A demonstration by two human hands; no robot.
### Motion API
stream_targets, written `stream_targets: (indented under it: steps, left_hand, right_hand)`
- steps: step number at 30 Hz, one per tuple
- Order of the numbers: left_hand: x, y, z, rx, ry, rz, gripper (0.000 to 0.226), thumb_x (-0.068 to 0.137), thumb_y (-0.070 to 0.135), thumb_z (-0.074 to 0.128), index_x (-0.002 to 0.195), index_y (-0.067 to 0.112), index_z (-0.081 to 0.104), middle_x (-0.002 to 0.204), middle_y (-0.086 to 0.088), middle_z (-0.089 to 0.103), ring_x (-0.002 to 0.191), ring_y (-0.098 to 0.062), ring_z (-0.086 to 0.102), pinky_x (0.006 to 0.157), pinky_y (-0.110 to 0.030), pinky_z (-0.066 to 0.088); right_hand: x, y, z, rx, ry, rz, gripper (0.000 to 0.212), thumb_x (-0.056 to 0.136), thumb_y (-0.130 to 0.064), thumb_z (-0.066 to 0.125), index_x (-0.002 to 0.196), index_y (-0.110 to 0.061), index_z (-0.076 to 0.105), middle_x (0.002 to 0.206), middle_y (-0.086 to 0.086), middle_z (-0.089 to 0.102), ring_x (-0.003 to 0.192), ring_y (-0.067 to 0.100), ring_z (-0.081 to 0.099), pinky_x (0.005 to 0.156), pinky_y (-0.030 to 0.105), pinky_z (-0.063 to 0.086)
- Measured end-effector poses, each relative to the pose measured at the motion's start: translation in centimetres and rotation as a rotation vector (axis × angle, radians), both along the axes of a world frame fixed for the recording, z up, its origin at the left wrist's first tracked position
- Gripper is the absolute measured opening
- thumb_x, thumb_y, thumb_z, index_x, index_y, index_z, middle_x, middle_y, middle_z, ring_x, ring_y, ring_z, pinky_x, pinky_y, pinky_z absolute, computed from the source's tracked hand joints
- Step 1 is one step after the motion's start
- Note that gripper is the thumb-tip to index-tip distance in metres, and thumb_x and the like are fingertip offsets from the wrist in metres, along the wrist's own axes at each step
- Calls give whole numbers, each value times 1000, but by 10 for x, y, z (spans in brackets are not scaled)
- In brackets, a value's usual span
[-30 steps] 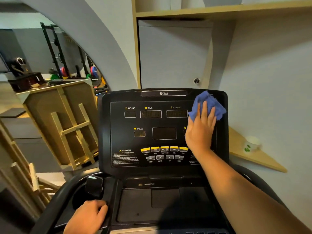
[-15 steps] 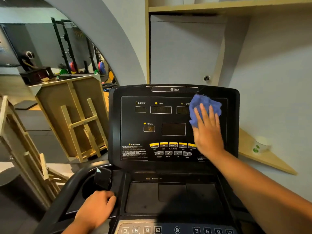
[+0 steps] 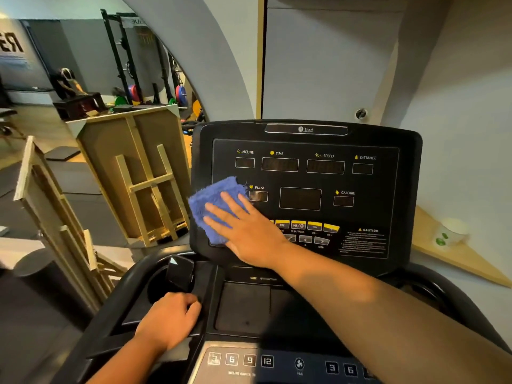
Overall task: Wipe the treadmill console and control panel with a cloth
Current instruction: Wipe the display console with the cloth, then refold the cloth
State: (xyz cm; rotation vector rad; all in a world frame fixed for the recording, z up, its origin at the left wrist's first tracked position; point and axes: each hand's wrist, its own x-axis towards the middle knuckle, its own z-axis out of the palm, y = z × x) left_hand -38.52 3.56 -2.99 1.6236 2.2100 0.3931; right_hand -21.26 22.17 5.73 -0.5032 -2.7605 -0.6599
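- You're mid-wipe on the upright display: your right hand [image 3: 246,231] lies flat with fingers spread, pressing the blue cloth [image 3: 213,209] against the lower left of the console [image 3: 304,195], just beside the PULSE window.
- Your left hand [image 3: 169,320] is curled round the edge of the left side tray by the cup holder, looks like it's just bracing you.
- Next, I'd say drag the cloth across the yellow button row [image 3: 307,225]. Go light so you don't trigger anything, then drop down to the lower control panel [image 3: 249,360], which looks untouched so far.
- Readable stuff: "TheA" on the top bar, then INCLINE, TIME, SPEED, DISTANCE, PULSE, CALORIE, and a CAUTION block whose small print is too tiny to read.
- The lower panel shows keys 3, 6, 9, 12, a FAN icon, and another 3, 6 on the right.
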Motion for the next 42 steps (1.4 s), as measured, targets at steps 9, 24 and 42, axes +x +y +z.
stream_targets:
  steps: [9,24,42]
  left_hand:
    - [3,-2,6,-10,9,-5,39,101,34,46,70,16,62,69,3,68,67,-10,64,70,-32,52]
    - [7,-6,12,-44,-4,5,41,103,30,45,66,18,59,65,-1,66,64,-13,64,63,-28,48]
    - [105,-41,122,219,-648,-206,22,84,47,61,103,44,71,100,0,78,90,-19,70,80,-33,53]
  right_hand:
    - [107,5,-22,-81,-174,44,56,104,-43,37,157,-28,25,167,-4,16,155,23,1,126,45,2]
    - [275,-13,-44,-171,135,-534,63,98,-43,35,157,-30,18,166,-4,20,155,21,4,125,40,5]
    - [204,-202,57,-1828,1615,-401,41,99,-33,49,124,-6,67,118,20,71,110,36,68,100,47,49]
